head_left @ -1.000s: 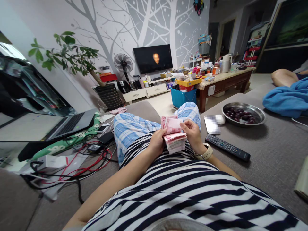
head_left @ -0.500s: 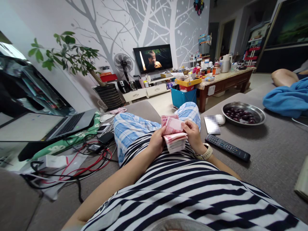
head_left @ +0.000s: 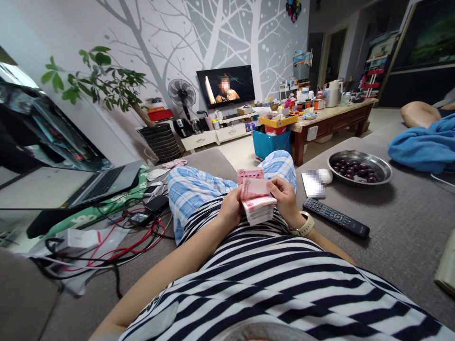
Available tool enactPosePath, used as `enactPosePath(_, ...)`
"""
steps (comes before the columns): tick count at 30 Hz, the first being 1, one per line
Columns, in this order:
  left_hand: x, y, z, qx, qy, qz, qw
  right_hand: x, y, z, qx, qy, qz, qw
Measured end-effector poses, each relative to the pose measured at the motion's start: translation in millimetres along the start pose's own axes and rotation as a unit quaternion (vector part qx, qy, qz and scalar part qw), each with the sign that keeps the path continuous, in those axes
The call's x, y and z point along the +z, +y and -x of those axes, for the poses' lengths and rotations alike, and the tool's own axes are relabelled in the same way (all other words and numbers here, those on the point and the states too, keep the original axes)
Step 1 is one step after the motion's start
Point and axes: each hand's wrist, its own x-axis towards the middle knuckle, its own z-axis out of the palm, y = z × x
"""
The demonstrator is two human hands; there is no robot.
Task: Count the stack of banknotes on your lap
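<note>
A thick stack of pink banknotes (head_left: 261, 213) is bent over in front of my striped shirt, above my lap. My left hand (head_left: 232, 206) is closed on its left side, thumb on top. With the thumb and fingers of my right hand (head_left: 283, 194), I pinch the right edge of a single banknote (head_left: 255, 188) lifted off the stack. Behind it, the upper ends of other notes (head_left: 250, 175) stand up, showing a printed 100. My fingers beneath the stack are hidden. A pale watch (head_left: 303, 224) is on my right wrist.
On the sofa to my right lie a black remote control (head_left: 336, 218), a white mouse (head_left: 324, 176) and a metal bowl (head_left: 386, 179) of dark round fruit. To my left are tangled cables (head_left: 142, 246) and a laptop (head_left: 103, 187). A cluttered table (head_left: 332, 116) stands ahead.
The lifted banknote has tipped down toward the stack, and my right fingers have shifted slightly left with it. My left hand keeps its hold on the stack.
</note>
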Motion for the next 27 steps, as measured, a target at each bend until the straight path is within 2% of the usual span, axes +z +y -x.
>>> enactPosePath(8,4.0,1.8,3.4,0.004,0.008,0.005,1.0,0.6,4.5,-0.9,0.016,0.001,-0.042,0.999)
enactPosePath(27,-2.7,-6.0,-2.0,0.01,0.001,0.015,1.0,0.3,3.7,-1.4,0.013,-0.003,-0.021,1.0)
